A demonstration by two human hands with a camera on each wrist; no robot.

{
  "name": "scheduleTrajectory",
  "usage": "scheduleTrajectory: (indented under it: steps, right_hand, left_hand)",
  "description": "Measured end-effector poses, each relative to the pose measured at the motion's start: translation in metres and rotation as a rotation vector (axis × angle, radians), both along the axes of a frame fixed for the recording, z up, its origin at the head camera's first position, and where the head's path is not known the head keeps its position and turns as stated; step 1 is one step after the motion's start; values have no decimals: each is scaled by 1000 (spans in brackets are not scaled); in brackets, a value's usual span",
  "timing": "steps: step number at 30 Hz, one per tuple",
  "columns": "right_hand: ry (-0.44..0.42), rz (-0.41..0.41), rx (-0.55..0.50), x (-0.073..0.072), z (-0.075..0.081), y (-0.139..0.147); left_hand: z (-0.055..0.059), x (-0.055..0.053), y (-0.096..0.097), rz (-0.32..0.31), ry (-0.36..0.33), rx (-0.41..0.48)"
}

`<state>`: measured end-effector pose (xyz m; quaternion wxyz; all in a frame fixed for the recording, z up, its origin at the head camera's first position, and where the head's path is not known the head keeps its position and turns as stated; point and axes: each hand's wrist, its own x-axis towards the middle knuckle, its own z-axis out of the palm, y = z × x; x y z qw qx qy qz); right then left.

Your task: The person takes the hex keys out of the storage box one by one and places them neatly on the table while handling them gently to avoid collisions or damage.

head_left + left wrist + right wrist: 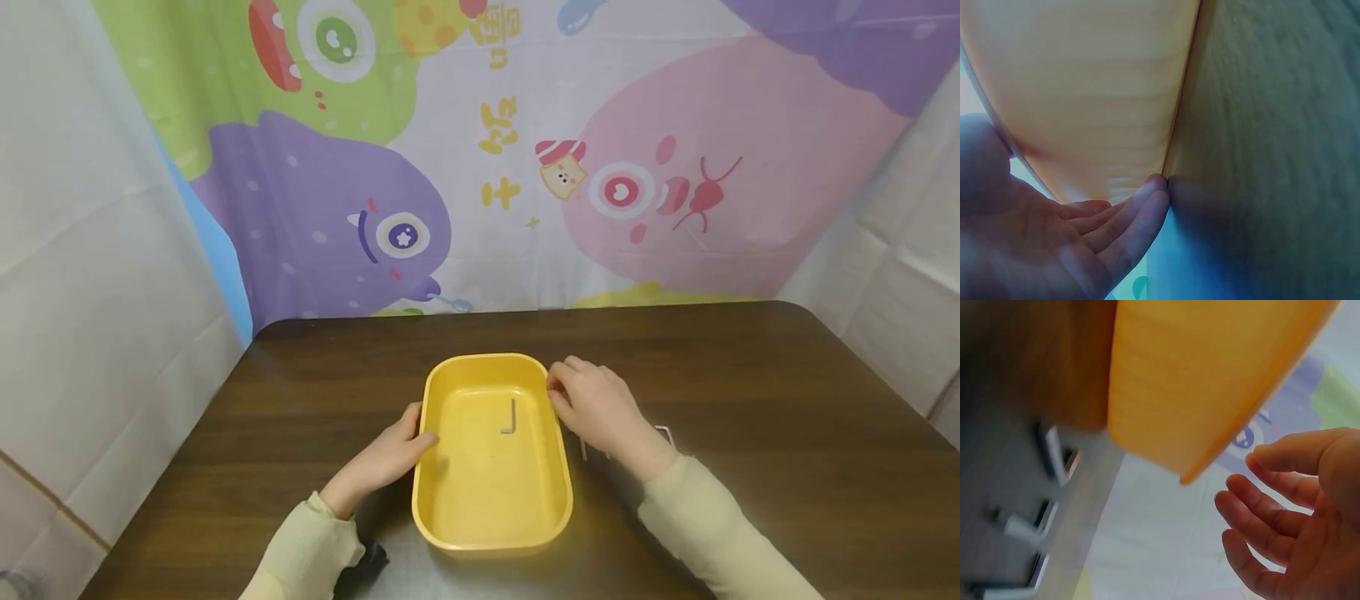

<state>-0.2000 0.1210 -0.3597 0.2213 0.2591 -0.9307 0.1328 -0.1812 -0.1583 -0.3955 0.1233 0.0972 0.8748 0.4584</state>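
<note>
A deep yellow tray with rounded corners stands on the table in the head view. One grey L-shaped hex key lies inside it, towards the far end. My left hand grips the tray's left side, thumb over the rim and fingers along the outer wall. Beside the far right rim is my right hand, its fingers loosely bent with nothing between them in the right wrist view. More L-shaped metal pieces lie on the table right of the tray, partly hidden under the right hand and forearm.
The dark wooden table ends at the back against a cartoon-printed curtain. Pale walls rise at both sides. A small black object shows near the left sleeve at the front.
</note>
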Motion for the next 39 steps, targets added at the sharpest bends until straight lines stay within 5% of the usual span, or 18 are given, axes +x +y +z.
scheduleTrajectory:
  steps: [20,27,39]
  right_hand:
    - [-10,137,193,1,-16,-44]
    - [-81,132,228,3,-21,-50]
    - [-33,132,307,1,-29,-52]
  left_hand:
    - [-1,0,-2,-6,14,-15]
    - [-2,-1,-1,-1,18,-13]
    - [-1,-2,-1,-16,10,-11]
